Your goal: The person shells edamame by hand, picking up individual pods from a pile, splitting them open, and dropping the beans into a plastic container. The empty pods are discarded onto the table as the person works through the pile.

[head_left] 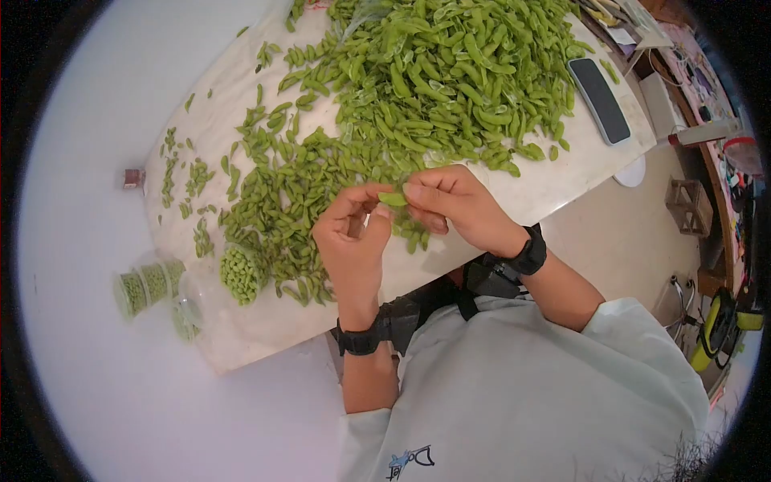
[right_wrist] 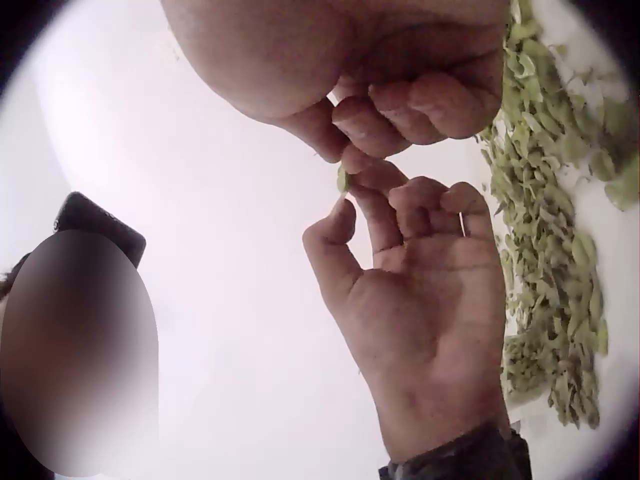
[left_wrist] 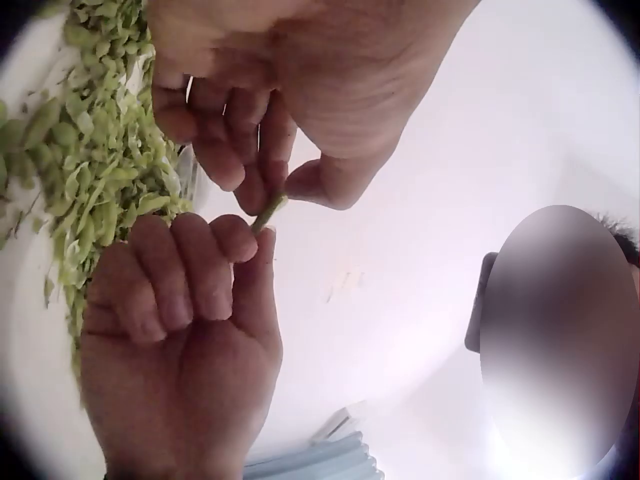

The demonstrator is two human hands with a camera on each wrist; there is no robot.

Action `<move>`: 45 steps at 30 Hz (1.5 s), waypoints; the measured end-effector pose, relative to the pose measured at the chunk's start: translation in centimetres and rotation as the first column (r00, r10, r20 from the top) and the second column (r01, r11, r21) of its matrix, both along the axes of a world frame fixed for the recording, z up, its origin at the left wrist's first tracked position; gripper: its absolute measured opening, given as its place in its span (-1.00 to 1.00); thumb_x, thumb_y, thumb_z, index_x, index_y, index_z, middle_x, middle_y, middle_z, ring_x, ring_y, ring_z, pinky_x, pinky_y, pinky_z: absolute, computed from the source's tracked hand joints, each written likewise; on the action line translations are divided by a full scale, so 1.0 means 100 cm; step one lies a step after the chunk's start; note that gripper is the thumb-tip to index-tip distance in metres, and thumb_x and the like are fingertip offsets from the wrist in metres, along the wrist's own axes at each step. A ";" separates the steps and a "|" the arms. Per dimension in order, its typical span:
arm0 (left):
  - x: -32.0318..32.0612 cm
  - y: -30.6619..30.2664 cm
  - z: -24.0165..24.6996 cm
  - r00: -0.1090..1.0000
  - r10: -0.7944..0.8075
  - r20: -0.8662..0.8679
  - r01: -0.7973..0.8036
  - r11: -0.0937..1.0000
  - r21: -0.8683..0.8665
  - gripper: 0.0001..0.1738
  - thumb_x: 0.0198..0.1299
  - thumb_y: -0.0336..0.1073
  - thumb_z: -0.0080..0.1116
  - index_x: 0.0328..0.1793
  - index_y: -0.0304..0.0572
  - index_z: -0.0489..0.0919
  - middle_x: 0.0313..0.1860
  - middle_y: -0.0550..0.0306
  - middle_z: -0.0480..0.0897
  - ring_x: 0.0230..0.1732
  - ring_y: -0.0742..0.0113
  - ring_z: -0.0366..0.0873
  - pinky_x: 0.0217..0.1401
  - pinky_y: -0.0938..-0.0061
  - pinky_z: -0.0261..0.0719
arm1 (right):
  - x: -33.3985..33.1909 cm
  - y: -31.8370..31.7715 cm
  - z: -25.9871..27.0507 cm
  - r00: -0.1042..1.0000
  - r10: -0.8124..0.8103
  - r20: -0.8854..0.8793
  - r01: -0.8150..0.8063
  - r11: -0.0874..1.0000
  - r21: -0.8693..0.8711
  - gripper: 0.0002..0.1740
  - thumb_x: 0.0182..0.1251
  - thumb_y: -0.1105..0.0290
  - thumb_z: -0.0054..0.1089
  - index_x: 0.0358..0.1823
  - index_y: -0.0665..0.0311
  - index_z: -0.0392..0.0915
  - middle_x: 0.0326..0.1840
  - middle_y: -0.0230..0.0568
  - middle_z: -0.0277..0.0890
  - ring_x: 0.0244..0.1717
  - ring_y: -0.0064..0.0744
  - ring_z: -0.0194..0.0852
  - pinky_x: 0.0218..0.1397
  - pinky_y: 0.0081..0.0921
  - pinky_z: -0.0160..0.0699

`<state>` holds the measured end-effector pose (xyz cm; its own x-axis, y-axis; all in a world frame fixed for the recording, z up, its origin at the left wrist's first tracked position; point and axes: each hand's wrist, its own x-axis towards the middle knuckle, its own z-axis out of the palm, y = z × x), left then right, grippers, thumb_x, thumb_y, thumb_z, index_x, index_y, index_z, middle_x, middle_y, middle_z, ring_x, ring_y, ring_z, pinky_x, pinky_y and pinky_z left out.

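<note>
Both hands meet over the front of the table, with a single green edamame pod point(head_left: 392, 198) between them. My left hand point(head_left: 351, 237) pinches the pod's left end between thumb and forefinger, its other fingers curled loosely. At the opposite end, my right hand point(head_left: 462, 210) has its thumb and forefinger on the pod. From the left wrist, the pod point(left_wrist: 268, 212) appears as a thin green sliver joining the fingertips of the left hand point(left_wrist: 310, 70) and the right hand point(left_wrist: 180, 290). Fingers hide most of it in the right wrist view.
A big heap of pods point(head_left: 450, 76) covers the table's far side, and a smaller spread point(head_left: 281, 205) lies left of the hands. A cup of shelled beans point(head_left: 241, 275) stands front left, near clear containers of beans point(head_left: 148, 287). A phone point(head_left: 601, 100) lies at the right edge.
</note>
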<state>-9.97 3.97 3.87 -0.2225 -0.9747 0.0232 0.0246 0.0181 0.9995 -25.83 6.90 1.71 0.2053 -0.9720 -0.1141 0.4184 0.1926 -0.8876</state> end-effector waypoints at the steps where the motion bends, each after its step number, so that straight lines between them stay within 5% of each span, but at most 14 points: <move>1: 0.000 0.000 -0.001 1.000 0.000 -0.002 0.000 1.000 -0.003 -0.81 0.11 -0.47 0.05 -0.16 -0.38 0.59 -0.32 0.16 0.59 -0.36 0.47 0.47 -0.18 0.61 0.40 | 0.000 0.000 -0.002 1.000 -0.003 -0.004 0.003 1.000 -0.002 -0.60 0.43 0.12 0.01 -0.50 0.25 0.48 -0.69 -0.57 0.25 -0.69 -0.77 0.05 -0.62 -0.73 0.02; 5: -0.003 0.003 0.002 0.998 0.010 0.058 -0.011 1.000 0.010 -0.79 0.08 -0.53 -0.03 -0.17 -0.39 0.56 -0.33 0.15 0.57 -0.35 0.44 0.46 -0.18 0.59 0.40 | 0.005 0.001 -0.002 0.999 -0.029 -0.042 0.030 0.999 0.015 -0.58 0.43 0.13 0.01 -0.54 0.26 0.47 -0.70 -0.56 0.26 -0.71 -0.78 0.06 -0.65 -0.72 0.03; 10: -0.004 0.003 -0.010 0.990 -0.018 -0.141 0.027 0.998 0.065 -0.78 0.04 -0.57 0.06 -0.14 -0.33 0.54 -0.26 0.18 0.54 -0.28 0.49 0.49 -0.18 0.64 0.42 | 0.005 0.000 -0.005 0.992 -0.060 -0.113 0.052 0.996 -0.069 -0.58 0.42 0.16 0.02 -0.53 0.30 0.49 -0.69 -0.55 0.26 -0.68 -0.78 0.08 -0.62 -0.69 0.05; 20: -0.004 0.006 -0.019 0.970 0.006 -0.241 0.015 0.996 0.083 -0.79 0.00 -0.61 0.07 -0.19 -0.26 0.49 -0.17 0.14 0.58 -0.22 0.48 0.48 -0.08 0.61 0.41 | 0.006 0.001 -0.006 0.984 0.000 -0.179 -0.004 1.000 -0.025 -0.56 0.41 0.13 0.06 -0.54 0.31 0.48 -0.68 -0.57 0.26 -0.62 -0.79 0.10 -0.59 -0.68 0.07; 23: 0.000 0.005 -0.013 0.981 0.005 -0.193 0.017 0.993 0.116 -0.79 -0.01 -0.63 0.03 -0.23 -0.26 0.48 -0.22 0.15 0.57 -0.24 0.48 0.48 -0.09 0.62 0.41 | 0.005 0.001 -0.012 0.968 0.016 -0.252 -0.053 0.989 -0.140 -0.60 0.37 0.10 0.10 -0.49 0.28 0.50 -0.71 -0.49 0.26 -0.65 -0.69 0.15 -0.59 -0.63 0.11; 26: 0.005 0.004 -0.017 0.991 0.013 -0.133 0.005 0.991 0.134 -0.81 -0.02 -0.65 0.00 -0.27 -0.27 0.46 -0.28 0.17 0.55 -0.28 0.50 0.46 -0.11 0.63 0.40 | -0.002 0.001 0.002 0.767 -0.094 -0.634 -0.130 0.946 -0.297 -0.70 0.38 0.24 0.10 -0.44 0.30 0.43 -0.66 -0.39 0.22 -0.62 -0.62 0.09 -0.55 -0.62 0.09; 32: 0.002 0.011 -0.011 0.994 0.058 -0.097 -0.040 0.983 0.178 -0.85 -0.03 -0.61 0.09 -0.35 -0.22 0.45 -0.34 0.24 0.56 -0.34 0.60 0.42 -0.21 0.70 0.34 | -0.001 0.000 -0.006 0.595 -0.315 -0.740 -0.213 0.826 -0.522 -0.75 0.33 0.24 0.11 -0.39 0.30 0.47 -0.60 -0.11 0.35 -0.54 -0.09 0.36 -0.47 -0.31 0.33; 35: 0.004 0.012 -0.012 0.997 0.059 -0.059 -0.048 0.985 0.168 -0.85 -0.01 -0.62 0.05 -0.32 -0.23 0.44 -0.33 0.21 0.54 -0.34 0.55 0.44 -0.21 0.64 0.39 | 0.001 0.000 -0.009 0.500 -0.364 -0.785 -0.256 0.805 -0.536 -0.65 0.35 0.10 0.02 -0.46 0.23 0.42 -0.61 -0.11 0.42 -0.49 -0.02 0.48 -0.42 -0.16 0.41; 40: 0.008 0.012 -0.017 0.994 0.044 -0.104 -0.028 0.989 0.146 -0.82 -0.01 -0.64 -0.02 -0.26 -0.28 0.44 -0.27 0.13 0.51 -0.32 0.44 0.49 -0.17 0.55 0.50 | 0.004 0.000 -0.014 0.482 -0.410 -0.774 -0.302 0.752 -0.586 -0.66 0.36 0.14 0.00 -0.48 0.24 0.39 -0.64 -0.09 0.39 -0.53 0.00 0.46 -0.46 -0.13 0.40; 45: 0.003 0.014 -0.009 0.998 0.037 -0.046 -0.031 0.990 0.135 -0.84 0.00 -0.61 0.08 -0.29 -0.23 0.44 -0.31 0.23 0.53 -0.35 0.57 0.41 -0.23 0.66 0.39 | 0.003 -0.001 -0.012 0.515 -0.389 -0.764 -0.291 0.759 -0.582 -0.69 0.32 0.20 -0.01 -0.50 0.25 0.42 -0.67 -0.07 0.39 -0.56 0.02 0.45 -0.47 -0.11 0.40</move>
<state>-9.64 5.41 2.98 -0.1911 -0.9766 -0.0983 0.0744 -0.1143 0.9907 -25.58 6.75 0.47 0.2963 -0.8773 0.3775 -0.5562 -0.4798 -0.6786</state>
